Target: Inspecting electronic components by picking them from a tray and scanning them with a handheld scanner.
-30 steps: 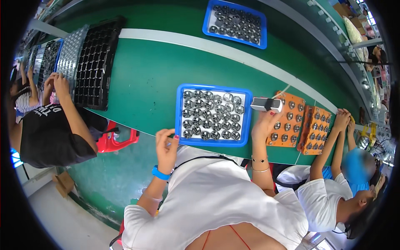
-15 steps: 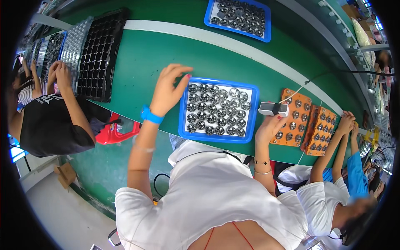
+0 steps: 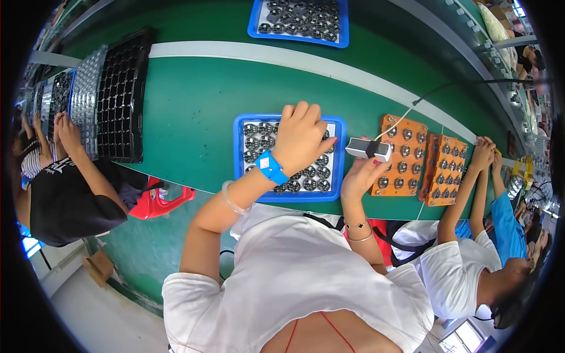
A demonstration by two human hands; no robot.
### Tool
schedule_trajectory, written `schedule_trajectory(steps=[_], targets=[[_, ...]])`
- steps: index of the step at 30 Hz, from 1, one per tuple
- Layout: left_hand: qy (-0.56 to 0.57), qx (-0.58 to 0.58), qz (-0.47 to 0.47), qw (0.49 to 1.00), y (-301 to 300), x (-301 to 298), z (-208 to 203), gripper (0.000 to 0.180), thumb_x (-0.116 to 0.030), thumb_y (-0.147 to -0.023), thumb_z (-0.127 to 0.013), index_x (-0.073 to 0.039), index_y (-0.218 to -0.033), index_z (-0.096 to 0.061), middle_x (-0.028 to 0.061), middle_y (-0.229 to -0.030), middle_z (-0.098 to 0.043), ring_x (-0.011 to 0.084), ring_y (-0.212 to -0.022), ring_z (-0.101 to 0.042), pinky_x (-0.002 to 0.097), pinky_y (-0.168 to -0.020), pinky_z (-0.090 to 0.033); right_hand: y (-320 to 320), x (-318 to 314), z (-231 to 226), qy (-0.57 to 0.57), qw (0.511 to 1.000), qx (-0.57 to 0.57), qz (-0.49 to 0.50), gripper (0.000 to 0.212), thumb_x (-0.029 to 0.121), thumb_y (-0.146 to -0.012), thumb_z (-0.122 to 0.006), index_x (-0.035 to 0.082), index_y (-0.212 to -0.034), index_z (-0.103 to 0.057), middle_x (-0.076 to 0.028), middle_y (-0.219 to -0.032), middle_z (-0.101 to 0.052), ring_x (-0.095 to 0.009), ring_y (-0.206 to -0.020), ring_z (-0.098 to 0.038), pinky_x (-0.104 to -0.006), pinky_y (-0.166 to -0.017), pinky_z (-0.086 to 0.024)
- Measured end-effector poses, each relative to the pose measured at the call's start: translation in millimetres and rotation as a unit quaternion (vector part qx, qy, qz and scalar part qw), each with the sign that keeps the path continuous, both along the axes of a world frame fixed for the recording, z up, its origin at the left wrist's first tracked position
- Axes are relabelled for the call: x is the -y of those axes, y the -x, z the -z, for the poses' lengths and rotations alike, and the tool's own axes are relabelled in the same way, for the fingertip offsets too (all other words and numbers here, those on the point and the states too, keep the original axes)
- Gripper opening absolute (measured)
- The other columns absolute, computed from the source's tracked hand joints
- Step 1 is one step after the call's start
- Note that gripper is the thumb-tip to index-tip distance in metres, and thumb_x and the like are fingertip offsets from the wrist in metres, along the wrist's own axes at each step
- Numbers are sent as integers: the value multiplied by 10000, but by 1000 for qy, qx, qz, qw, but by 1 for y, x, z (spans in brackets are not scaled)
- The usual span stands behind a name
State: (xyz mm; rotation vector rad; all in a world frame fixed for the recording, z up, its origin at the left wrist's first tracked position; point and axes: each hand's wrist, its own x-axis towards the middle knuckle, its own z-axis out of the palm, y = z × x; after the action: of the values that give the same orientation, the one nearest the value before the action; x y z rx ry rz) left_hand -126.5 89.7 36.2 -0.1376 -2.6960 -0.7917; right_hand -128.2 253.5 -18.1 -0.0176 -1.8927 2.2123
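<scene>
So the green counter (image 3: 194, 112) is pretty busy: two blue trays on it, one (image 3: 288, 194) right in front of the person and full of small round metal parts, and a second blue tray (image 3: 299, 36) far off past the pale stripe. Right of the near tray sit two orange jigs (image 3: 406, 154) side by side, with a co-worker's hands (image 3: 484, 154) at the right one. Far left there's a black grid tray (image 3: 122, 97), and another person's hands (image 3: 66, 130) near it.

The left hand (image 3: 301, 136) hangs over the near tray, fingers (image 3: 303, 113) curled down and bunched together onto the round parts, so it covers the middle rows; can't tell if it's actually pinching one. The right hand (image 3: 364, 174) has its fingers wrapped around a small grey handheld device (image 3: 368, 149) with a cable, just between tray and jigs
</scene>
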Motion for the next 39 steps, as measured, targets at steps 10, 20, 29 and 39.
schedule_trajectory(steps=[10, 20, 29, 39], targets=[[29, -37, 80, 996, -2, 0, 3, 88, -145, -741, -705, -84, -740, -642, 21, -797, -495, 209, -814, -484, 361, -781, -363, 24, -19, -21, -121, 971, -28, -202, 461, 243, -986, -484, -9, -1352, -366, -161, -1191, -558, -225, -1125, -541, -354, -999, -395], [-31, -63, 90, 993, -1, 4, -7, 126, -173, -729, -728, -119, -828, -671, 4, -816, -489, 203, -825, -492, 373, -805, -364, 29, -20, -20, -150, 944, -80, -282, 424, 170, -978, -489, -10, -1347, -382, -169, -1207, -567, -243, -1141, -545, -370, -997, -406], [-1, -9, 85, 996, 4, 1, 5, 149, -220, -705, -726, -101, -759, -654, 18, -823, -500, 214, -855, -482, 375, -805, -362, 24, -37, -14, -40, 985, -34, -166, 475, 276, -999, -446, 44, -1385, -294, -187, -1225, -514, -296, -1146, -525, -451, -1029, -376], [16, -20, 119, 993, -16, -4, 1, 146, -228, -698, -736, -128, -763, -650, 0, -800, -480, 190, -842, -484, 366, -795, -358, 18, -46, -23, -187, 929, -85, -308, 432, 189, -967, -506, 23, -1348, -388, -183, -1205, -556, -279, -1131, -543, -391, -975, -422]])
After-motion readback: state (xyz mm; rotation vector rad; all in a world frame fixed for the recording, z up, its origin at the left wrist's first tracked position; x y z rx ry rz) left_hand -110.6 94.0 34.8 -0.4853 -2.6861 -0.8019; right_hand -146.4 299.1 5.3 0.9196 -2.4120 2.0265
